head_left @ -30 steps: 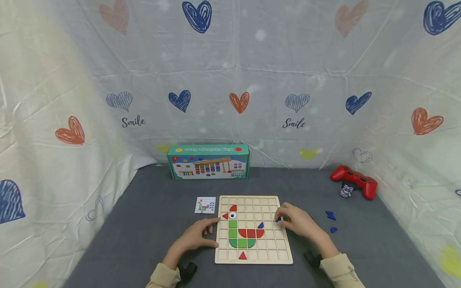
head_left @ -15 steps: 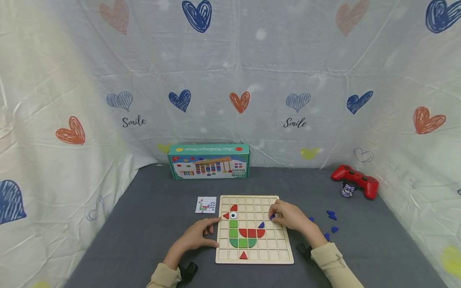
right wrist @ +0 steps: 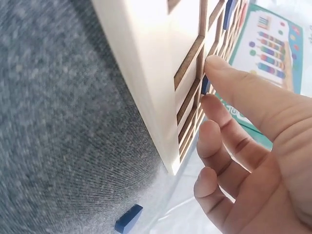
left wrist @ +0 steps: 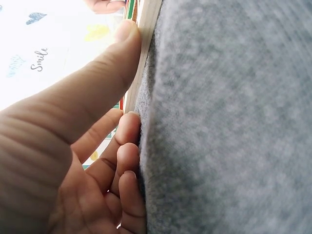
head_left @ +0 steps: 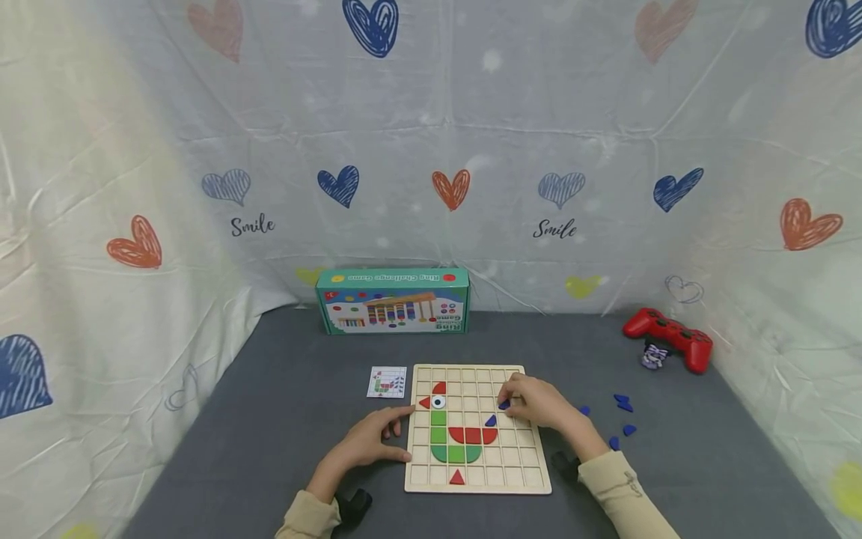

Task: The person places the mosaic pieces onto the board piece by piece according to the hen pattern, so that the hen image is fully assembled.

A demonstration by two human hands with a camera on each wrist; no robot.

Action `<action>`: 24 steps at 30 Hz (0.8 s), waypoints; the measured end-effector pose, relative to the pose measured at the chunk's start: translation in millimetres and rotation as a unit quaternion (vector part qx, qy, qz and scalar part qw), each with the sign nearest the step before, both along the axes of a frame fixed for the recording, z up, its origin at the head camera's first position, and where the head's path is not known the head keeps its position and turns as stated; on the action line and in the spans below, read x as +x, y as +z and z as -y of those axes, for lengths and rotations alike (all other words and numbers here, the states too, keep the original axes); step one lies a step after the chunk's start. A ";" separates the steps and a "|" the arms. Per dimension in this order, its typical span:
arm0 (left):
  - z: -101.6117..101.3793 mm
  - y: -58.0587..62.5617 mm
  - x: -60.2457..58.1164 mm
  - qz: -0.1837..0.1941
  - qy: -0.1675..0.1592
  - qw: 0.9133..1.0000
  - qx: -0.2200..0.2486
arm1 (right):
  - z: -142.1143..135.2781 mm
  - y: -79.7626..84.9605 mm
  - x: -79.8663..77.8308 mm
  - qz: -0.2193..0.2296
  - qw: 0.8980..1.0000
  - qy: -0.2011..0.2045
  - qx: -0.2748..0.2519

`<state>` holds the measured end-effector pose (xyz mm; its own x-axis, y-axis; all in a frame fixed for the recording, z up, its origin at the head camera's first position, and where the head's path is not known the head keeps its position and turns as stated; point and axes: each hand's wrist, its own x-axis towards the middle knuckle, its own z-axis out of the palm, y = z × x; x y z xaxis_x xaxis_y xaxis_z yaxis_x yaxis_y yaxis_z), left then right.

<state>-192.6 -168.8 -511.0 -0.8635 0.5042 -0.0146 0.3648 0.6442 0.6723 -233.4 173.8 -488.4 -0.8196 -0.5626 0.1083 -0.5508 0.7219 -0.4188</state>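
A wooden grid board [head_left: 518, 475] lies on the table, with red and green pieces, a white eye piece [head_left: 438, 402] and a blue piece [head_left: 491, 421] set in its cells. My left hand [head_left: 367, 438] rests at the board's left edge, thumb and index finger touching the rim. In the left wrist view the thumb [left wrist: 109, 63] lies against the board's side and the other fingers bend loosely. Above the board's right half, my right hand [head_left: 539, 404] pinches a small blue piece [right wrist: 204, 85] between thumb and index finger, down at a cell.
Several loose blue pieces [head_left: 629, 430] lie right of the board. A pattern card [head_left: 387, 382] sits by its upper left corner. Farther back stand a green game box [head_left: 393, 303] and a red game controller [head_left: 668, 338] with a small figure [head_left: 654, 356] beside it.
My right hand has moved left over the board with the blue piece, from the right edge to a cell up and right of the placed blue piece. The left hand stays at the edge.
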 end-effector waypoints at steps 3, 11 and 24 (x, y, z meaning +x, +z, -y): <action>0.0 0.4 0.2 0.000 0.000 1.000 0.002 | -0.8 0.1 0.5 0.000 1.000 0.006 0.000; -0.3 0.2 0.1 0.000 0.001 1.000 0.000 | -3.2 0.6 2.5 0.012 1.000 0.011 -0.004; 0.2 -1.4 -0.8 -0.002 0.000 1.000 -0.001 | -15.0 5.5 10.8 0.038 0.999 0.005 -0.030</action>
